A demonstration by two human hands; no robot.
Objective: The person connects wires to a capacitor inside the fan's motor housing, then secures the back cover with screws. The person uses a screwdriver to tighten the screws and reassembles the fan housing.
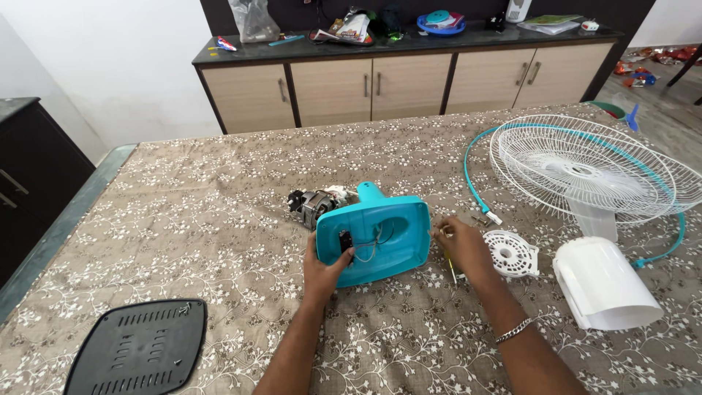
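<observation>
A turquoise fan base housing (391, 230) lies tipped on the patterned tablecloth, its hollow underside with wires and a black switch facing me. A bare fan motor (311, 205) sticks out behind it at the left. My left hand (325, 267) grips the housing's lower left edge, thumb by the switch. My right hand (459, 245) rests on the table just right of the housing, fingers closed on a small brass-coloured part, over a thin screwdriver (453, 271). A bracelet sits on that wrist.
A white wire fan guard (585, 168) with a turquoise rim ring (468, 172) lies at the right, with a white motor cover (607, 285) and a white round slotted piece (512, 252) nearby. A black vented plate (139, 347) lies at the near left. A cluttered cabinet (402, 73) stands behind.
</observation>
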